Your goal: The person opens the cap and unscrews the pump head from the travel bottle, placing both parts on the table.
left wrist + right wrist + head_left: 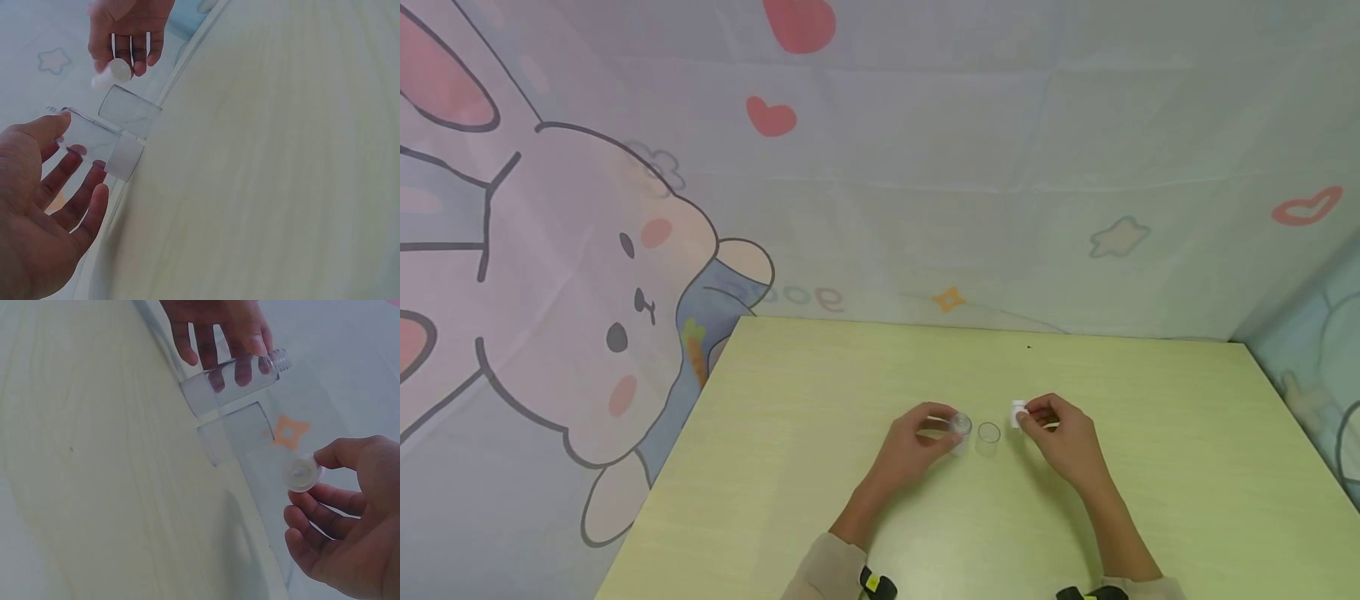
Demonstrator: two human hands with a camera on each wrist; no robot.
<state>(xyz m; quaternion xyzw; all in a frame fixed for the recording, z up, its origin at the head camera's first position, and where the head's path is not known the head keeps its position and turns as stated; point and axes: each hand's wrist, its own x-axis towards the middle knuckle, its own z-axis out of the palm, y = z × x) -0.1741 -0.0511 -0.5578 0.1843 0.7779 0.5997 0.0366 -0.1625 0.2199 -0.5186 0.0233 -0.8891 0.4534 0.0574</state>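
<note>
My left hand (912, 450) holds a clear bottle (960, 442) between thumb and fingers, upright on the table. The bottle has a bare threaded neck (281, 360) and a white band (125, 156) round its bottom. Just right of it stands a clear, open-topped cylindrical cup (988, 442), touched by neither hand. On the far side of that cup, my right hand (1071, 442) pinches a small white cap (302, 474) above the table. The cap's hollow underside faces the right wrist camera, and the other fingers of that hand are loosely bent.
The pale yellow table (790, 467) runs back to a hanging cloth (925, 167) printed with a rabbit, hearts and stars. A tiny dark speck (1029, 347) lies near the table's back edge. More cloth hangs at the right side.
</note>
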